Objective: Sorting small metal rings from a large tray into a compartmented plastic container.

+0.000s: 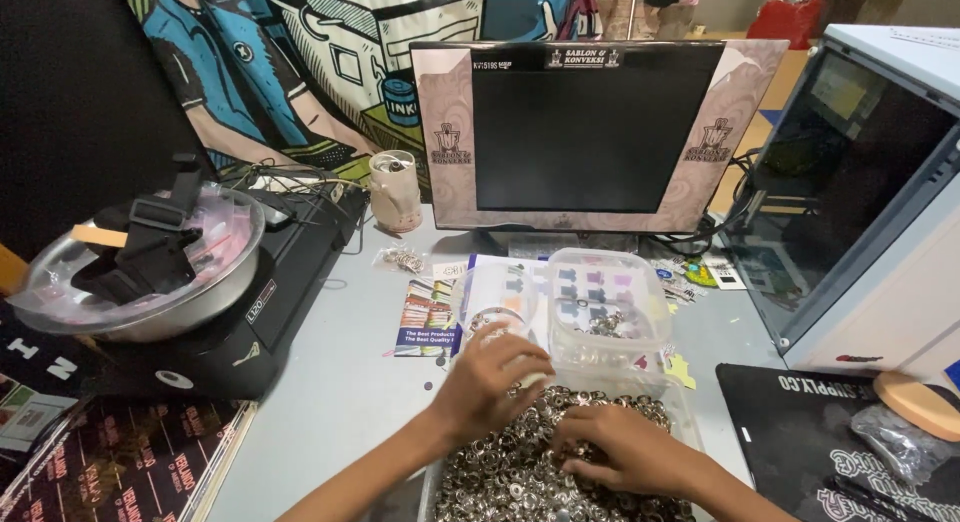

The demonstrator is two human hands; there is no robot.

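A clear tray (pixel 688 402) at the desk's near edge is heaped with several small silver metal rings (pixel 510 472). My left hand (pixel 490 377) hovers over the heap's far left side, fingers curled around a few rings. My right hand (pixel 620 447) lies palm down on the pile, fingers pressed into the rings. Just behind the tray stand a clear plastic box (pixel 608 312) with some rings inside and a round clear tub (pixel 493 302).
A dark monitor (pixel 590 132) stands at the back, a computer case (pixel 860 192) at right. A metal bowl (pixel 140 272) with a black strap sits on a black device at left. Leaflets (pixel 425 317), a taped cup (pixel 395 190) and a black mat (pixel 810 432) lie around.
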